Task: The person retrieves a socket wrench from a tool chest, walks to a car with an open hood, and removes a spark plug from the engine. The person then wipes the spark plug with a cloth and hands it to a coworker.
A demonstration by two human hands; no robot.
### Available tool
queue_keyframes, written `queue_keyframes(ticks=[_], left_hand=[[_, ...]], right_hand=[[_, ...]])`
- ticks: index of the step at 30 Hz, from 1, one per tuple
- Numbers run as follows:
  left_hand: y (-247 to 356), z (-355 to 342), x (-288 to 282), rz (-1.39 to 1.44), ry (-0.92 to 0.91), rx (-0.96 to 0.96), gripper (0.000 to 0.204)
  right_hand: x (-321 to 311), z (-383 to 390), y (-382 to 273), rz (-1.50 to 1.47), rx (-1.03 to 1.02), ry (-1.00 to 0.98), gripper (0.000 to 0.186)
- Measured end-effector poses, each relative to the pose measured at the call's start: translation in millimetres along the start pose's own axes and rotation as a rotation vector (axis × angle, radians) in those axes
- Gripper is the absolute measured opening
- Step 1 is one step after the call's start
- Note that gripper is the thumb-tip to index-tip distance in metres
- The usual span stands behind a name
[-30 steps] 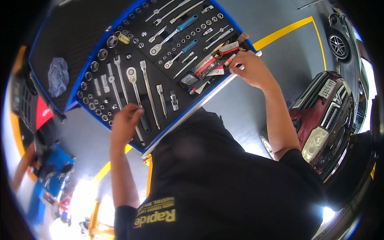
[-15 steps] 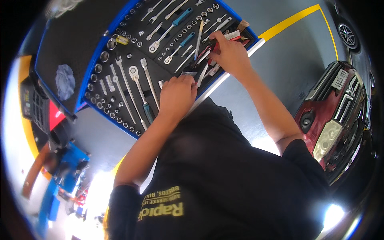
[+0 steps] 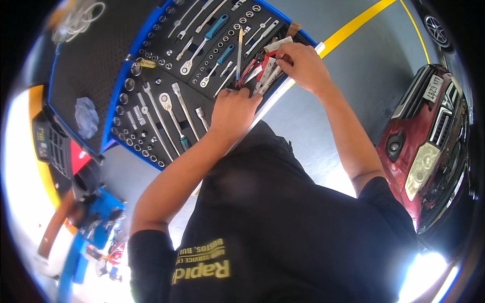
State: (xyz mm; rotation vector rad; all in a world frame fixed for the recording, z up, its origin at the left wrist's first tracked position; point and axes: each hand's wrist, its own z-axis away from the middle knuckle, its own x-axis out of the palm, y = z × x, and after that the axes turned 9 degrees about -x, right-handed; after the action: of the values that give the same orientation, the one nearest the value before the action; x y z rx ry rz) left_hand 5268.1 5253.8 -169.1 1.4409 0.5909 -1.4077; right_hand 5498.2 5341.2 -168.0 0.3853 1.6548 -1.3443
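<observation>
An open blue drawer [image 3: 123, 96] holds black foam with ratchets [image 3: 164, 101], sockets, extensions and bars. In its right compartment lies a jumble of red-and-white packets [image 3: 264, 68] and small tools. My left hand [image 3: 235, 113] is over the near edge of this jumble, fingers closed around something I cannot make out. My right hand [image 3: 303, 65] is on the jumble's upper right part, fingers bent and closed, their tips partly hiding what they touch. A long thin tool with a pale handle [image 3: 240, 48] lies across the foam between my hands.
A dark perforated worktop [image 3: 76, 65] at left carries a blue rag [image 3: 86, 117] and coiled pale cable [image 3: 76, 20]. A red car's front [image 3: 404, 151] is at right, with a car wheel [image 3: 437, 31] above it. A yellow floor line [image 3: 353, 28] runs beyond the drawer.
My left hand has moved up and right from the ratchets to the jumbled compartment. My right hand has shifted up and left. The pale-handled tool now lies out on the foam.
</observation>
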Motion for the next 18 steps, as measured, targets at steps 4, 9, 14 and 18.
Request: queue_keyframes(ticks=[4, 9, 14, 18], left_hand=[[-7, 2, -4, -0.052, -0.054, 0.097, 0.014], [-3, 9, -5, -0.124, -0.053, 0.118, 0.014], [9, 5, -9, -0.198, -0.097, 0.077, 0.009], [4, 2, -10, -0.243, -0.123, 0.069, 0.012]], right_hand=[[-2, 10, -3, 0.148, -0.142, -0.075, 0.008], [1, 20, -5, 0.185, -0.172, -0.187, 0.015], [12, 24, -16, 0.264, -0.163, -0.22, 0.014], [21, 27, -15, 0.354, -0.149, -0.054, 0.015]])
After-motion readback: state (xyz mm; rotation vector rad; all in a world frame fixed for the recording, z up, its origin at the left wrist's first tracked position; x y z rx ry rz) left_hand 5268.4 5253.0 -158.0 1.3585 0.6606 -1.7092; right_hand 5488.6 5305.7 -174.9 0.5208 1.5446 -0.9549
